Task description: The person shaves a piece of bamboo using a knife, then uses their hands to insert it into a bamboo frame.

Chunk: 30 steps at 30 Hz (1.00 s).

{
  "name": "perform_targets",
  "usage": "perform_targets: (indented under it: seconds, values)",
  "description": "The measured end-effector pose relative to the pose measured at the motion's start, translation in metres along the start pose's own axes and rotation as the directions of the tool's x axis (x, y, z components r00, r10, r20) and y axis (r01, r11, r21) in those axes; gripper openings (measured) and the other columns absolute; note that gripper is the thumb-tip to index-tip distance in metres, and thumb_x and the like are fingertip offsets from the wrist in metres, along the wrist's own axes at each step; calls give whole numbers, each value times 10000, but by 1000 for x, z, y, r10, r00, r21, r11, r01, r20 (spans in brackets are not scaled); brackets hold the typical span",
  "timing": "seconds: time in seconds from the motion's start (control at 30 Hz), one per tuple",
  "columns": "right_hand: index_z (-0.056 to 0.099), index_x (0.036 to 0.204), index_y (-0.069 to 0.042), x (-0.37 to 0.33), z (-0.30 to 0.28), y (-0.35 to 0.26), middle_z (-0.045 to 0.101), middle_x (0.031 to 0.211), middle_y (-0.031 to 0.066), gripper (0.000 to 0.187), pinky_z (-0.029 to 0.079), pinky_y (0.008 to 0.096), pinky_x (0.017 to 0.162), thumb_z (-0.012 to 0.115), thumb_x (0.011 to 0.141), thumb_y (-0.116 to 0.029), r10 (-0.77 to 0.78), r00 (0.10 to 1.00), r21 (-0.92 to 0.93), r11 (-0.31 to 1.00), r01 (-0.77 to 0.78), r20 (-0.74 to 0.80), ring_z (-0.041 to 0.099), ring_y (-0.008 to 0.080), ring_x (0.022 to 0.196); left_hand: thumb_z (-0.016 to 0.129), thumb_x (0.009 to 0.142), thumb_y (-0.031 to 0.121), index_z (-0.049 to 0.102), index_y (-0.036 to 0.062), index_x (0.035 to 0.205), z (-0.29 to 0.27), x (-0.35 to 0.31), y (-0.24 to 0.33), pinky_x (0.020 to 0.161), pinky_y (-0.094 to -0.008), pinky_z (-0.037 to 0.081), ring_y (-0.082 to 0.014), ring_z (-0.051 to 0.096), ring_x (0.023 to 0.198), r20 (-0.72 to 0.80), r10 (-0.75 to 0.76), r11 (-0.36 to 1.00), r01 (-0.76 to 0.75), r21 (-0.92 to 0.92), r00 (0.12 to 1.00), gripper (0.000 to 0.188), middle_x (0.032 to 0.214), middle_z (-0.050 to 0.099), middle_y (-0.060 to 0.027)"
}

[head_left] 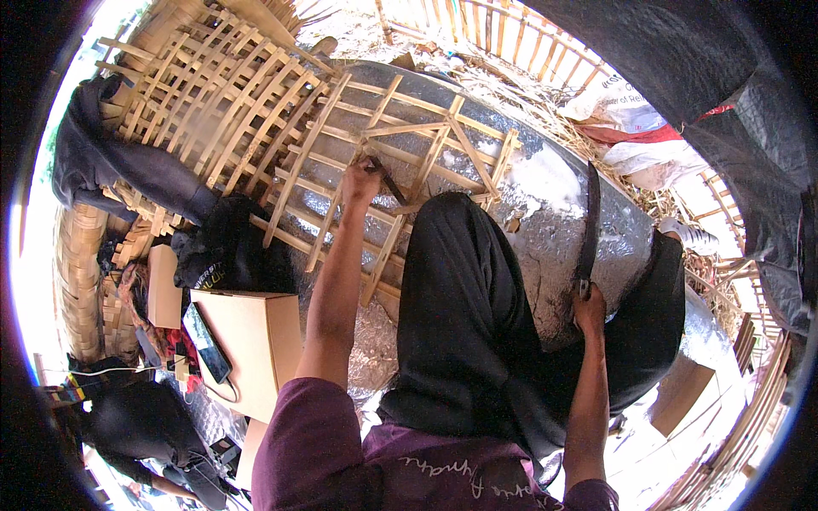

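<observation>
My right hand is closed round the handle of a machete, its long dark blade pointing up and away from me. It is beside my bent right leg, above the grey ground. My left hand is closed at the bamboo lattice frame, which lies in front of my knees. A narrow dark piece slants from that hand down across the frame's slats; its kind I cannot make out. Crossed slats and a few diagonal braces form the frame.
A larger woven bamboo panel stands at the left, with dark clothing over its edge. Near my left arm is a cardboard box bearing a phone. White sacks and straw lie at the far right, by a bamboo fence.
</observation>
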State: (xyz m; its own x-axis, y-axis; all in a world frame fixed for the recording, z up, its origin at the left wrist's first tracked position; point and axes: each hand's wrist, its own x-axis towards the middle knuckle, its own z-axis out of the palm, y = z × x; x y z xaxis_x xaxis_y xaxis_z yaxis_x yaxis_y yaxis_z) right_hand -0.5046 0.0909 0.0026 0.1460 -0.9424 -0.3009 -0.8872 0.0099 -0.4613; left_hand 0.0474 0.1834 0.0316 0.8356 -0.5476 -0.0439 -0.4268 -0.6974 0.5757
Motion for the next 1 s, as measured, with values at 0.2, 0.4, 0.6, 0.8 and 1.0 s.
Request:
perform_targets:
  seconds: [0.2, 0.4, 0.6, 0.8, 1.0]
  values:
    - [598, 995, -26, -5, -2, -2, 644, 845, 184, 258, 480, 432, 721, 668, 810, -192, -56, 998, 48, 997, 57, -20, 628, 363, 791, 671, 744, 306, 708, 155, 1032, -5, 4, 5, 818, -470, 515, -399, 636, 975, 93, -20, 998, 14, 64, 995, 327, 986, 686, -190]
    - [595, 973, -27, -6, -8, -12, 643, 849, 183, 256, 478, 438, 720, 665, 814, -214, -22, 1000, 31, 999, 23, -12, 625, 367, 802, 644, 761, 305, 697, 131, 1030, -11, -1, 10, 814, -484, 516, -419, 623, 986, 77, 23, 997, -28, 69, 997, 325, 996, 675, -210]
    - [598, 962, -28, -5, -6, -9, 645, 854, 200, 259, 475, 443, 723, 661, 821, -235, -6, 1000, 73, 997, 7, -5, 634, 374, 835, 670, 769, 278, 693, 131, 1033, -5, -7, 1, 784, -469, 525, -407, 653, 923, -31, 147, 989, -147, 2, 989, 303, 957, 690, -193]
    - [596, 972, -32, -10, -14, -19, 650, 863, 195, 266, 476, 440, 735, 662, 820, -241, -12, 1000, 73, 997, 11, 8, 634, 386, 848, 743, 747, 315, 663, 122, 1098, -8, -16, 14, 762, -438, 518, -326, 683, 865, -11, 35, 996, -36, -87, 999, 408, 898, 718, -132]
    - [591, 986, -27, -12, -18, -24, 654, 891, 197, 297, 478, 433, 743, 673, 810, -252, 8, 999, 108, 994, -12, 39, 633, 384, 865, 771, 738, 271, 623, 92, 1153, -1, -15, 8, 760, -393, 519, -287, 685, 856, -48, 54, 982, -62, -181, 997, 475, 890, 714, -145]
